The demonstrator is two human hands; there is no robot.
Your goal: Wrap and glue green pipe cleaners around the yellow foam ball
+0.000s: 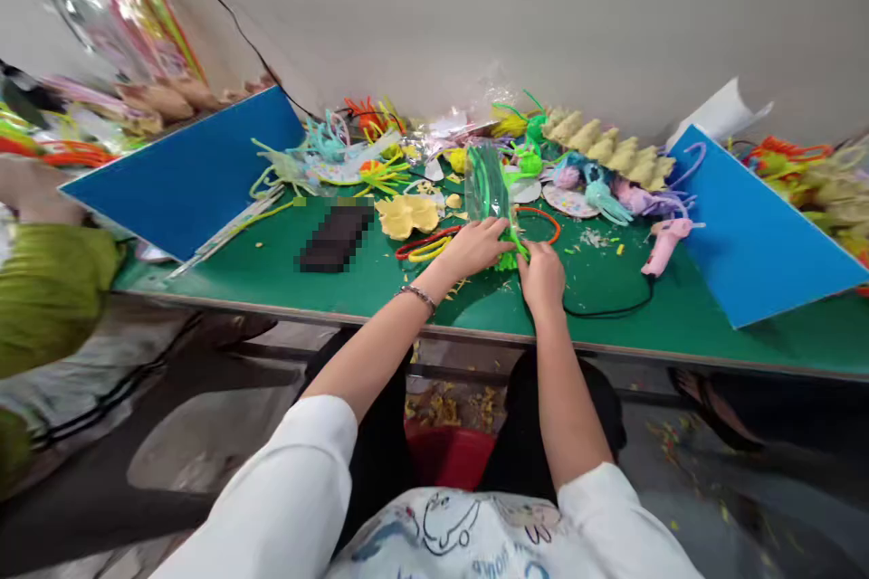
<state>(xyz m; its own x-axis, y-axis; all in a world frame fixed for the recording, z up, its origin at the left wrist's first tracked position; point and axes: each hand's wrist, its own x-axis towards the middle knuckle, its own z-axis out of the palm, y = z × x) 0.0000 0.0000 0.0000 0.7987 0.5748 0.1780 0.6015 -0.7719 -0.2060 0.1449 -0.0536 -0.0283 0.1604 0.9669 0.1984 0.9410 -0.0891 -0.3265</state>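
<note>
Green pipe cleaners (485, 176) lie partly inside a clear plastic sleeve on the green table, in front of me. My left hand (479, 246) rests over the lower end of the sleeve, its fingers reaching to the right. Close beside it, my right hand (543, 271) has its fingers closed at the green pipe cleaner ends. Red and yellow pipe cleaners (429, 246) lie by my left wrist, and an orange loop (549, 219) curves behind my right hand. What the left fingertips hold is hard to make out.
Blue boards (196, 172) stand left and right. A pink glue gun (665, 246) with a black cord lies at the right. Egg carton pieces (407, 215), a dark blurred object (336, 237) and colourful crafts fill the back. Another person's green sleeve (54, 289) is at far left.
</note>
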